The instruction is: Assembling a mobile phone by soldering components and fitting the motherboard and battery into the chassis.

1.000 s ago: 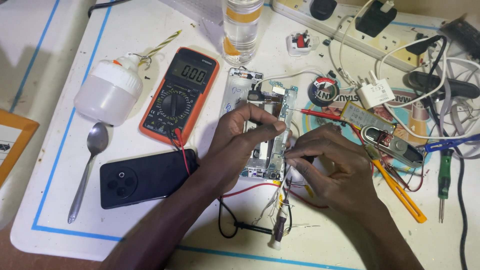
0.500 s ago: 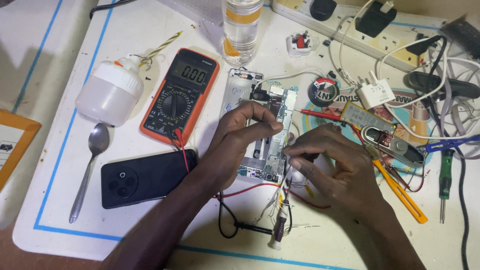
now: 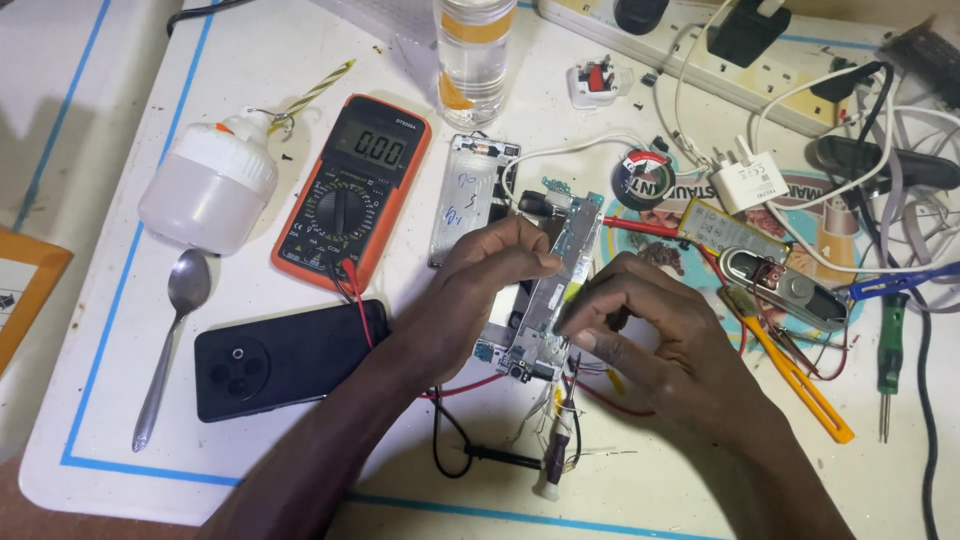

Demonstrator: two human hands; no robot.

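Looking down from the head camera, I take the orange multimeter (image 3: 352, 192) as my landmark. Just right of it, past a bare silver phone frame (image 3: 468, 196), lies the phone circuit board (image 3: 553, 285), a long narrow strip resting on the opened phone body on the white mat (image 3: 260, 60). My left hand (image 3: 480, 290) is curled over the board's left edge, fingertips pinching it near the upper half. My right hand (image 3: 640, 330), further right of the meter, is bunched with thumb and forefinger closed on something small and dark at the board's right edge; I cannot tell what it is. I judge the board light, thin, stiff and fragile, with fine parts on its face, so I would hold it only by the 2 long edges and never press the middle. Below the meter sits 1 black phone (image 3: 285, 360), face down. Left of the meter stands a white bulb (image 3: 205, 190), with a spoon (image 3: 175, 340) beneath.
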